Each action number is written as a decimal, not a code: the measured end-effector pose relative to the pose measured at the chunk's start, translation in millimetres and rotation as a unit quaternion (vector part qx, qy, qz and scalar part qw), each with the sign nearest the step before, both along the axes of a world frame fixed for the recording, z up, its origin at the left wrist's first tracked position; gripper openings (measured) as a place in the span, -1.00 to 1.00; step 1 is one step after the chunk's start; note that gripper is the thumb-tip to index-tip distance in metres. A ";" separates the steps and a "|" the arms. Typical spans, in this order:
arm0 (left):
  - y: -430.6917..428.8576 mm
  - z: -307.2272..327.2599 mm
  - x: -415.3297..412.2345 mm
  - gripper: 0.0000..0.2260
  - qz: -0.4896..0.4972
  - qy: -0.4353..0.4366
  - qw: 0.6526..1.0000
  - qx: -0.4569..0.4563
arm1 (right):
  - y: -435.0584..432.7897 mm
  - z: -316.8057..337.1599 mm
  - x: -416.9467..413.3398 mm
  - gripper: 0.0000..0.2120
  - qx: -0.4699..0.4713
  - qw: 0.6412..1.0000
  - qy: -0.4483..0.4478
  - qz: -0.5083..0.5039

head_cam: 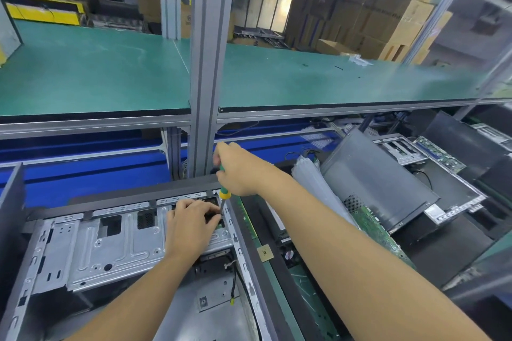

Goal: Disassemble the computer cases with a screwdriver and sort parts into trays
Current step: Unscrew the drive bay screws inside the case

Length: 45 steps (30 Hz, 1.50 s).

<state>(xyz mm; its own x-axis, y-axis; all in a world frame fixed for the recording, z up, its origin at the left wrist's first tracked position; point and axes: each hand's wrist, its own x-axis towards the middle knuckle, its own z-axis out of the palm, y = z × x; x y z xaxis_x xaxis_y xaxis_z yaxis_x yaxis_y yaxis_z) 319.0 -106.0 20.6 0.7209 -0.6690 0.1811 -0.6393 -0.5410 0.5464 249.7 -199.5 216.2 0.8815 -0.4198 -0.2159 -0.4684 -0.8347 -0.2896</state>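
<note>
My right grip [238,171] is wrapped round the green-and-yellow handle of the screwdriver [225,194]. It stands nearly upright, with its tip down in the far corner of the open computer case [110,243], at about 1 o'clock on the chassis. My left grip [191,225] rests on the steel plate right at that tip with its fingers curled. I cannot tell whether they pinch the shaft, a screw or some small dark part. The case lies flat on the surface at 7 o'clock in my view, with its side panel off, its inner plate in place and a cable showing below it. I judge this unit about midway: it is opened, but not all its fasteners are out. At 3 o'clock a grey cover [374,183], a circuit board [440,156] and a black panel [457,141] lie heaped, which suggests other units are already stripped. I can make out no tray, so the sorting seems largely left to do.
</note>
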 end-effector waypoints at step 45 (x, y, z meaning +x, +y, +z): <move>0.6 1.3 -0.9 -0.83 -0.002 0.002 1.000 -0.004 | 2.5 13.3 1.8 -0.56 -0.053 0.995 0.083 0.008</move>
